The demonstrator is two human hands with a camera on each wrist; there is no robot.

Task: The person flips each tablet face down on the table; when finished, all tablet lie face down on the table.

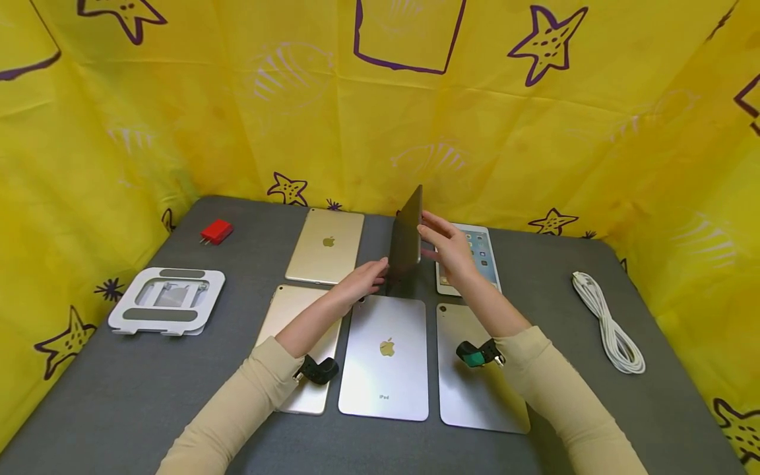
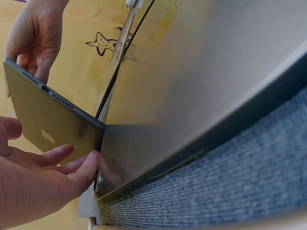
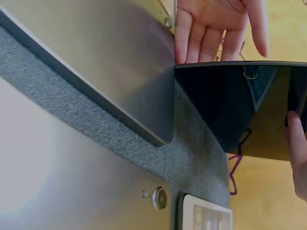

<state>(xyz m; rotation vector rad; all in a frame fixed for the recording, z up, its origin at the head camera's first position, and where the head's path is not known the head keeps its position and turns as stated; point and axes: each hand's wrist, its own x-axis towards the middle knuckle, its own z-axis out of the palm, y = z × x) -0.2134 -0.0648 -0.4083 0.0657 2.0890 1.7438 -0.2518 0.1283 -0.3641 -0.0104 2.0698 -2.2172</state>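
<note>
A dark-backed tablet point(image 1: 406, 234) stands steeply tilted between my hands at the middle of the table's back. My right hand point(image 1: 450, 249) holds it by its right side, with a fingertip on the black screen point(image 3: 216, 96). At its lower left edge is my left hand point(image 1: 360, 280), fingers extended and fingertips right at the edge. In the left wrist view, the tablet's back point(image 2: 57, 115) shows a logo, and its port and speaker holes face up. Just in front, a silver tablet point(image 1: 384, 379) lies face down.
Face-down gold tablets point(image 1: 325, 245) lie on the left, another silver one point(image 1: 481, 396) at front right. A white tablet point(image 1: 488, 254) lies screen up behind the right forearm. Outward are a red charger point(image 1: 216, 231), a white folding stand point(image 1: 169, 293) and a coiled white cable point(image 1: 611, 330). Yellow cloth point(image 1: 380, 119) walls the back.
</note>
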